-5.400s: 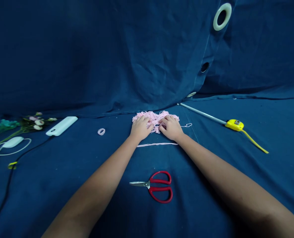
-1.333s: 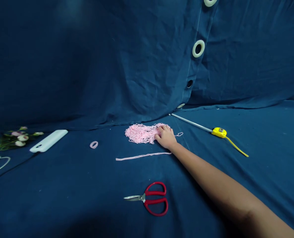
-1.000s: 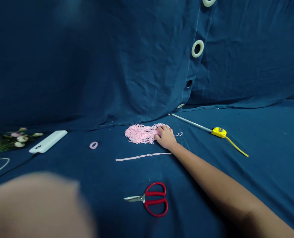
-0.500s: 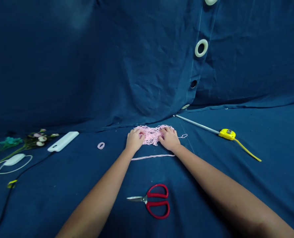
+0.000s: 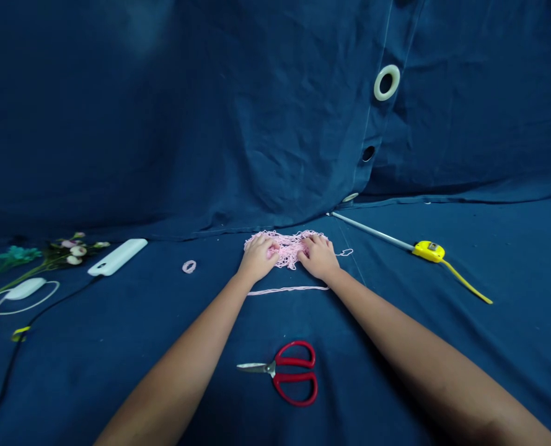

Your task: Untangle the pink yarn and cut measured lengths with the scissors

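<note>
A loose, tangled bundle of pink yarn (image 5: 286, 249) lies on the blue cloth, straight in front of me. My left hand (image 5: 259, 256) rests over its left end, fingers curled into the strands. At the right end, my right hand (image 5: 319, 255) grips the yarn with thumb and fingers bent around it. Fingertips of both hands are partly hidden in the loops. A thin loose end trails out beyond my right hand. Nearer to me, a straight length of pink strands (image 5: 287, 290) stretches between my wrists. Red-handled scissors (image 5: 275, 370) lie below, blades pointing left.
A small pink yarn ring (image 5: 189, 267) sits to the left. Farther left are a white power strip (image 5: 118, 257), artificial flowers (image 5: 75, 251) and a white cabled device (image 5: 25, 288). On the right lies a yellow tape measure (image 5: 428, 251) with a grey rod. A blue curtain (image 5: 256, 124) hangs behind.
My left hand has shifted slightly right and inward over the yarn, uncovering more of its left edge. My right hand stays at its end. The view has tilted slightly.
</note>
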`<action>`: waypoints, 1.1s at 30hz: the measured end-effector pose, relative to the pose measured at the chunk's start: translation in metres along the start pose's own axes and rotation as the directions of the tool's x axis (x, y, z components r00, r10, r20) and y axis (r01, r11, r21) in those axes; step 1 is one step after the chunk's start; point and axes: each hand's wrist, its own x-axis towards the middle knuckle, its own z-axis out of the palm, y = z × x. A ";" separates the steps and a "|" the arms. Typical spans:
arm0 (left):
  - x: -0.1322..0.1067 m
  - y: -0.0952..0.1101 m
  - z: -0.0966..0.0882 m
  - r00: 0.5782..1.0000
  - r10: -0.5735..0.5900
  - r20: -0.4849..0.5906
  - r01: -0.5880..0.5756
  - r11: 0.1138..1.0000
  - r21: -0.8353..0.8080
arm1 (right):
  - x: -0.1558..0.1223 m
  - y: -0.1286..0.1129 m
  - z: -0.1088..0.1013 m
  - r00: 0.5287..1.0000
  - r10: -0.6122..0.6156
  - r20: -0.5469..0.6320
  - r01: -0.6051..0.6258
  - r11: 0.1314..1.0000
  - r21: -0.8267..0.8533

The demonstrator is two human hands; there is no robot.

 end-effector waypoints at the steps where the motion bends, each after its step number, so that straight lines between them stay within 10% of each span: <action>1: 0.000 -0.001 0.001 1.000 -0.027 0.007 0.027 1.000 0.015 | 0.000 0.000 0.000 1.000 0.000 0.004 0.000 1.000 0.002; 8: 0.000 -0.003 0.002 0.979 -0.150 -0.135 0.170 0.974 0.151 | 0.000 0.001 0.001 1.000 -0.011 -0.004 0.011 1.000 0.006; 18: 0.005 -0.008 0.004 0.999 -0.031 0.040 0.034 0.997 -0.072 | 0.000 0.001 0.000 1.000 -0.009 -0.001 0.009 1.000 0.003; 24: 0.000 0.000 -0.004 0.991 -0.038 -0.128 0.037 0.999 -0.017 | 0.000 0.002 0.001 1.000 -0.009 0.000 0.009 1.000 0.003; 33: 0.003 0.002 0.002 0.998 0.057 0.009 -0.056 0.997 -0.043 | -0.004 -0.006 -0.009 0.982 -0.114 -0.150 0.125 0.990 0.063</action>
